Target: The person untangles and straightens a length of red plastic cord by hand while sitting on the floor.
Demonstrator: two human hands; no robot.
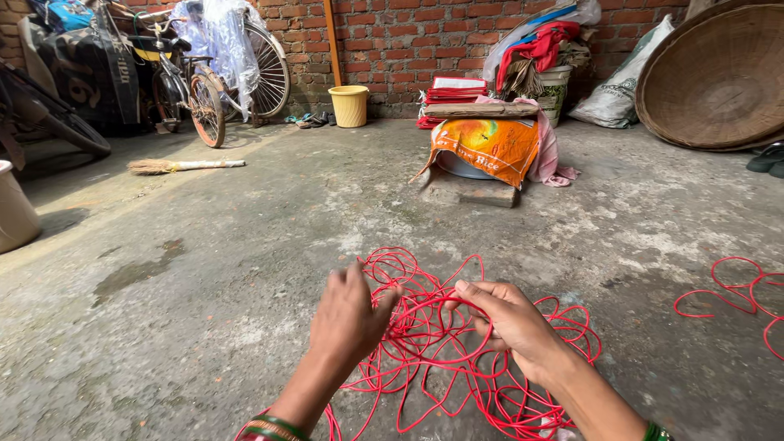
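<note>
View from a head-worn camera, looking down at two bare hands over a rough grey concrete floor (245, 245). A loose tangle of red cord (457, 359) lies on the floor right in front of the person, its loops spreading out beneath and between both hands. The left hand (349, 317) is seen from the back, fingers curled closed around a strand at the upper left of the tangle. The right hand (510, 320) has its fingers pinched on another strand — a loop arcs from it across to the left hand. Green and red bangles show at both wrists.

A second, smaller run of red cord (735, 294) lies well apart at the right edge of the view.

Farther back, near a red brick wall (392, 41), stands a yellow bucket (349, 105). To its left a bicycle (212, 82) leans, partly draped in clear plastic, with a broom (184, 166) lying on the floor in front of it. Near the middle, an orange sack (488, 147) hangs over a low pile of things, and a large round woven basket (719, 77) leans at the far right.
</note>
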